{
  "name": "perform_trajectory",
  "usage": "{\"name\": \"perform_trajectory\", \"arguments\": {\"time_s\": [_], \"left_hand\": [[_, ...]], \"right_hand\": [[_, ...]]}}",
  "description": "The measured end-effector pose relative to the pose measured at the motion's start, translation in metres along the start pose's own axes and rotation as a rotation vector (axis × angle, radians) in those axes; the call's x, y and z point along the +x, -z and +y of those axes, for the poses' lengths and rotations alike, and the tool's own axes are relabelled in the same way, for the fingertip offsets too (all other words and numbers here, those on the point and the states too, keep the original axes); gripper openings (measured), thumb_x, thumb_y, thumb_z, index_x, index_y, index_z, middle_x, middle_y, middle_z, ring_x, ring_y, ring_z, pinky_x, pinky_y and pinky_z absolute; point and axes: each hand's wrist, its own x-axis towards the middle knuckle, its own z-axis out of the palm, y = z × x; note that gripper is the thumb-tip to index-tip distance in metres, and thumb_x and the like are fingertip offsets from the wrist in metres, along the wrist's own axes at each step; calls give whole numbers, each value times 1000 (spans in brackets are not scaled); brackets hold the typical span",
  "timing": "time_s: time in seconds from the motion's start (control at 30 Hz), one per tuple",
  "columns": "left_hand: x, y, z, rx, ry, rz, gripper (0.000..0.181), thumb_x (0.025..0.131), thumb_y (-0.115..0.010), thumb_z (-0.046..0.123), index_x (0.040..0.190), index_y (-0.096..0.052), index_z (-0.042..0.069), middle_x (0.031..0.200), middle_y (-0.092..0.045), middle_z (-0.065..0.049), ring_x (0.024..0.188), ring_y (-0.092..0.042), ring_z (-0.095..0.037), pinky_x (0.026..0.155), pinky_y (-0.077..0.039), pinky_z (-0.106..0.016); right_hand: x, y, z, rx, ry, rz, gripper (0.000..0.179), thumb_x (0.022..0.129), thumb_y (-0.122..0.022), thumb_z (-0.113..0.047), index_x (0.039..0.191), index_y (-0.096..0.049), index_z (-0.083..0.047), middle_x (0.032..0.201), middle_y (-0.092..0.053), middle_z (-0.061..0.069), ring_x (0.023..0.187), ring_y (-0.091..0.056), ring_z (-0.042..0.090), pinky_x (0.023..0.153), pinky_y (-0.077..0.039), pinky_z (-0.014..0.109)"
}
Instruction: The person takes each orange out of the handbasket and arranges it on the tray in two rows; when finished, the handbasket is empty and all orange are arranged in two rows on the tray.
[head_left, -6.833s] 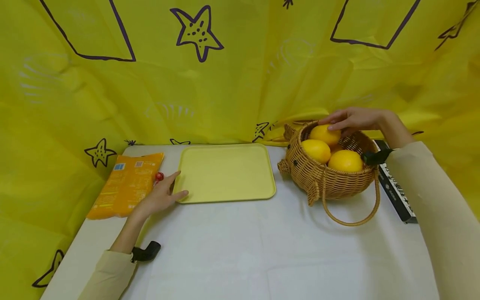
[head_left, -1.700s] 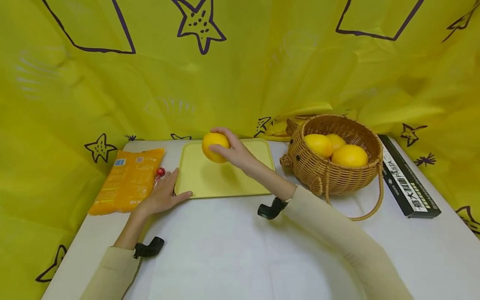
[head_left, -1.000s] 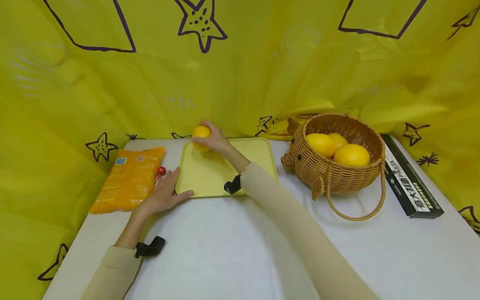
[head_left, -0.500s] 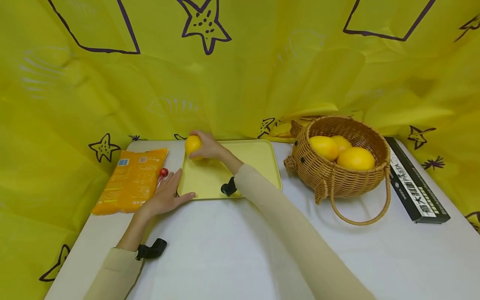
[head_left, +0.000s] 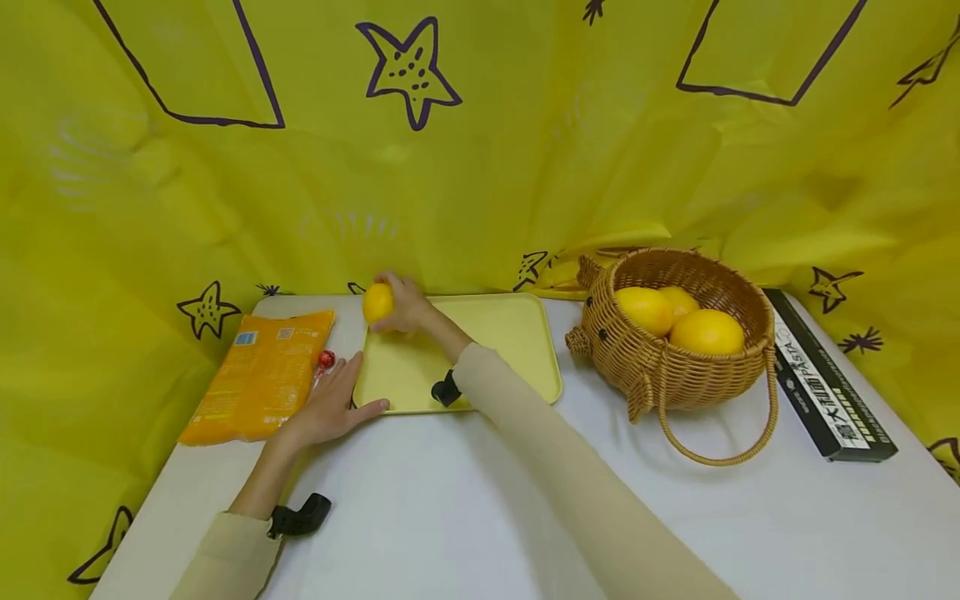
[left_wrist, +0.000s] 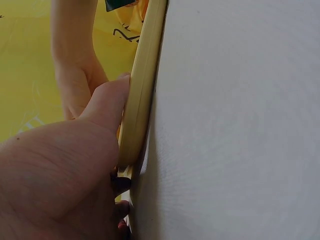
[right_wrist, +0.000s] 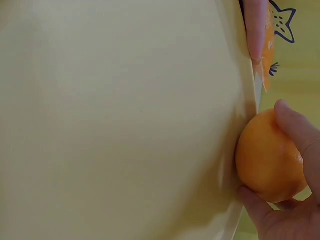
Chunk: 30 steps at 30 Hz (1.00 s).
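My right hand (head_left: 408, 308) grips an orange (head_left: 377, 303) at the far left corner of the pale yellow tray (head_left: 495, 329). In the right wrist view, thumb and fingers hold the orange (right_wrist: 270, 157) from either side, and it overlaps the tray's edge with a shadow beside it. My left hand (head_left: 326, 412) rests at the tray's near left corner, fingers spread along its left side. In the left wrist view the thumb (left_wrist: 107, 102) lies against the tray's rim (left_wrist: 142, 85). More of the same fruit (head_left: 707, 332) sits in a wicker animal-shaped basket (head_left: 697, 379) on the right.
An orange packet (head_left: 258, 379) lies left of the tray, with a red-wrapped lollipop (head_left: 326, 358) between it and the tray. A black pasta box (head_left: 832, 383) lies right of the basket. The basket's handle (head_left: 720, 461) hangs toward the front. A yellow curtain (head_left: 480, 167) hangs behind the white table.
My right hand took an orange from the basket, carried it left over the tray, then lowered it toward the far left corner. The left hand has stayed at the tray's left edge.
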Motion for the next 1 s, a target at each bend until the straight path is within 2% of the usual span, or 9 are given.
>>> {"name": "perform_trajectory", "arguments": {"time_s": [0.27, 0.43, 0.67, 0.83, 0.93, 1.0], "left_hand": [[1, -1, -2, 11, 0, 12, 100, 91, -56, 56, 153, -8, -7, 160, -10, -29, 147, -4, -51, 118, -5, -66], [2, -1, -1, 6, 4, -3, 101, 91, -56, 57, 153, -7, -7, 160, -10, -29, 147, -4, -51, 117, -5, -66], [2, -1, -2, 7, 6, -2, 100, 92, -54, 57, 153, -6, -6, 160, -9, -29, 147, -4, -51, 118, -5, -65], [1, -3, -3, -1, 14, -11, 101, 91, -54, 58, 153, -6, -5, 160, -9, -29, 147, -4, -50, 118, -5, -65], [1, -3, -4, -9, 15, -14, 102, 91, -55, 58, 154, -5, -5, 160, -8, -29, 147, -3, -50, 118, -4, -66], [1, -3, -4, -13, 15, -15, 102, 91, -55, 58, 154, -5, -5, 160, -8, -29, 147, -3, -50, 117, -3, -66]], "right_hand": [[-1, -1, -3, 40, -11, -14, 81, 83, -77, -22, 147, -28, -21, 147, -34, 16, 127, -46, 29, 106, -44, 44], [0, -2, 1, 49, -3, -51, 81, 85, -75, -22, 148, -26, -22, 149, -29, 17, 130, -42, 30, 108, -42, 44], [-1, -3, 3, 130, 14, -44, 82, 85, -75, -21, 149, -25, -22, 149, -26, 19, 128, -43, 33, 105, -44, 46], [0, -8, 9, 206, 3, -37, 81, 85, -75, -22, 149, -26, -25, 150, -23, 17, 122, -44, 32, 91, -49, 38], [1, -12, 13, 247, -7, -33, 81, 85, -75, -23, 149, -26, -28, 149, -23, 17, 114, -46, 29, 78, -49, 30], [1, -12, 14, 268, -12, -35, 81, 85, -75, -24, 150, -26, -29, 148, -24, 17, 110, -46, 28, 74, -47, 27]]}}
